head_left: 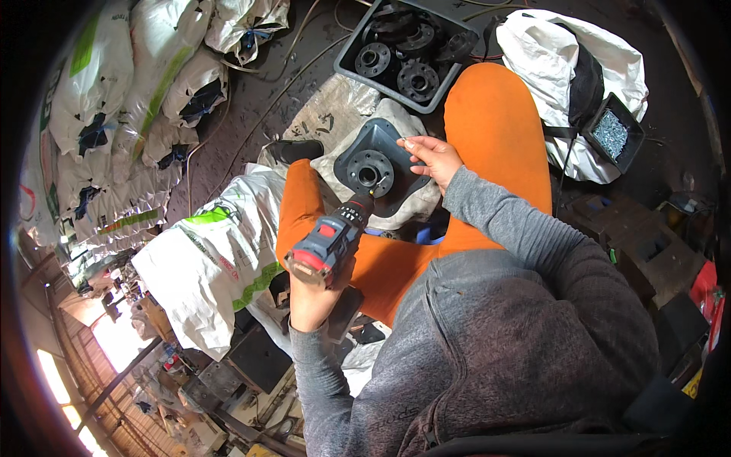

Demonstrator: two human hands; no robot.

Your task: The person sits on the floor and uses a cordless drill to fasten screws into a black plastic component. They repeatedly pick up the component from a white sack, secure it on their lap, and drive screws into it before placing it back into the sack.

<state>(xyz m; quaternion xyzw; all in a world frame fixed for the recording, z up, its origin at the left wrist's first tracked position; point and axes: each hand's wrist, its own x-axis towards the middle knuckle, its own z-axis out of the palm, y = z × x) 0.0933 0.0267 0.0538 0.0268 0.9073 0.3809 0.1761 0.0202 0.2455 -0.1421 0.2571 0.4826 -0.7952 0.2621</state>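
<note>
My left hand (314,303) is wrapped round the grip of a cordless drill (329,245), dark grey with red parts. Its bit points at a black round flange (359,169) with a ring of holes and a central bore. Beneath the flange is a dark grey square base (390,135) with rounded corners, set on a pale cloth between my legs. Beyond the base's right side, my right hand (435,160) pinches a small, thin, screw-like piece between thumb and forefinger; its exact shape is too small to tell. Whether the bit touches a screw at the flange is unclear.
A grey crate (440,100) of black flanges stands ahead. To the right, a black box (629,158) of small silver fasteners (609,134) rests against a white sack (537,64). Full white sacks (91,84) are stacked at the left. Cables (251,137) cross the floor.
</note>
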